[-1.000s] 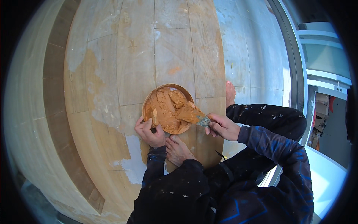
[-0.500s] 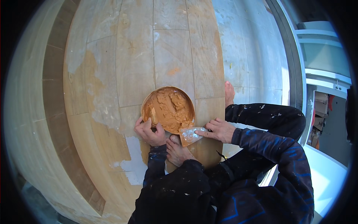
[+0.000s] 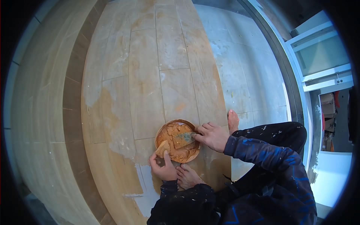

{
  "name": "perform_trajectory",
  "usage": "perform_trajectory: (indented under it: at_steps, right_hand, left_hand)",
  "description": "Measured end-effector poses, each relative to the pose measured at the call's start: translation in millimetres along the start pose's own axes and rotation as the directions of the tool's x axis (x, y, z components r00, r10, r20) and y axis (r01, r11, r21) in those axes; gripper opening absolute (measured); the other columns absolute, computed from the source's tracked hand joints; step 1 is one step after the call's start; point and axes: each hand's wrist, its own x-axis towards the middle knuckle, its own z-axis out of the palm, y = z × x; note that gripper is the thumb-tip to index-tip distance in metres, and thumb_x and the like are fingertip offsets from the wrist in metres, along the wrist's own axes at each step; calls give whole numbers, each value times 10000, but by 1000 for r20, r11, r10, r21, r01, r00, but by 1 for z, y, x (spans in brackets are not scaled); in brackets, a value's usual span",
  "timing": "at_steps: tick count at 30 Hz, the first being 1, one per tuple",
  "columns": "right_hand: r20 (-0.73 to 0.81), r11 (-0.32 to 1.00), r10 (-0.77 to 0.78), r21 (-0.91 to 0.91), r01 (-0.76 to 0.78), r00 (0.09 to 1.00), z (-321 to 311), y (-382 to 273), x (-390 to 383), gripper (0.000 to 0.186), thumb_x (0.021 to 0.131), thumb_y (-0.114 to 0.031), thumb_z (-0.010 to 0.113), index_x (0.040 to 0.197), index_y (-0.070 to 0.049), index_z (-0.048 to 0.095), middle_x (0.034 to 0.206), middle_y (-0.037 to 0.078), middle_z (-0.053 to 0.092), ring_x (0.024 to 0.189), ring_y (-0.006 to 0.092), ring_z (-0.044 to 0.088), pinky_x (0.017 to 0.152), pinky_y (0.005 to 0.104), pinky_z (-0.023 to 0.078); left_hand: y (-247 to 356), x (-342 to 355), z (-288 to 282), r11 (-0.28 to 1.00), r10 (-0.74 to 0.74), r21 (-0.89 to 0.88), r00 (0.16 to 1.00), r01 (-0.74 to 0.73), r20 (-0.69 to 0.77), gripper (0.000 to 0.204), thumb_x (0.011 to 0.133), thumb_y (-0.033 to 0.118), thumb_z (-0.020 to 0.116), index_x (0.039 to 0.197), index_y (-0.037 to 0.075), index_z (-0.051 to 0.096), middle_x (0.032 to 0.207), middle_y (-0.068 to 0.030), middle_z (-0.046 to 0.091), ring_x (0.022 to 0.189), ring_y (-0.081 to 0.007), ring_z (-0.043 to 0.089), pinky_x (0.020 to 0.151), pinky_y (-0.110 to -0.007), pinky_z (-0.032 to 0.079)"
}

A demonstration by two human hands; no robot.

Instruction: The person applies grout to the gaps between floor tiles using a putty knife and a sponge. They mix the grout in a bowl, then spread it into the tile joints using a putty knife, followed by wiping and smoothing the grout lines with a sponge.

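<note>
A round shallow tub (image 3: 157, 132) of orange-brown paste (image 3: 171, 130) rests on the floor in front of my bare foot (image 3: 188, 176). My right hand (image 3: 213, 138) reaches over the tub's right rim and grips a scraper (image 3: 183, 139). Its wide, paste-smeared blade lies over the paste. At the lower left rim my left hand (image 3: 164, 168) pinches a small flat tan piece (image 3: 162, 148) between thumb and fingers. That piece is coated with paste, so its exact kind does not show.
Wood-look floor tiles (image 3: 144, 56) carry pale and orange smears. A brown tiled strip (image 3: 73, 98) runs along the left. My other bare foot (image 3: 233, 119) stands near bluish tiles (image 3: 240, 75) on the right. Beyond them is a white-framed window (image 3: 318, 48).
My right hand has brought the scraper from outside the tub's lower right rim into the tub, over the paste. The tan piece in my left hand now shows clearly. The view has shifted.
</note>
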Motion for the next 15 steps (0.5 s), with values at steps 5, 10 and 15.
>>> perform_trajectory:
  at_steps: [5,10,15]
  right_hand:
    - [-203,937,192,329,-118,960,-13,-32,7,360,795,-63,739,1148,-100,681,1055,79,651,1035,278,634,896,396,502]
    - [47,598,446,727,-336,894,-6,-60,-3,307,838,9,764,1130,-42,682,969,76,674,922,230,681,767,348,545]
    - [366,-372,476,908,-194,800,11,-88,7,338,942,-78,781,1216,25,610,1020,58,700,902,92,688,833,266,592]
  left_hand:
    - [25,10,-13,699,-477,-445,829,560,293,238,1022,143,684,1216,52,578,1127,-22,675,963,-86,615,792,-264,472]
    - [31,13,-20,230,-480,-620,642,750,598,182,1085,175,582,1235,73,589,1165,-34,682,999,-112,624,807,-276,483]
    - [45,0,-6,7,-428,-663,601,749,675,213,1073,154,601,1252,46,563,1228,-81,666,1102,-159,635,907,-304,520]
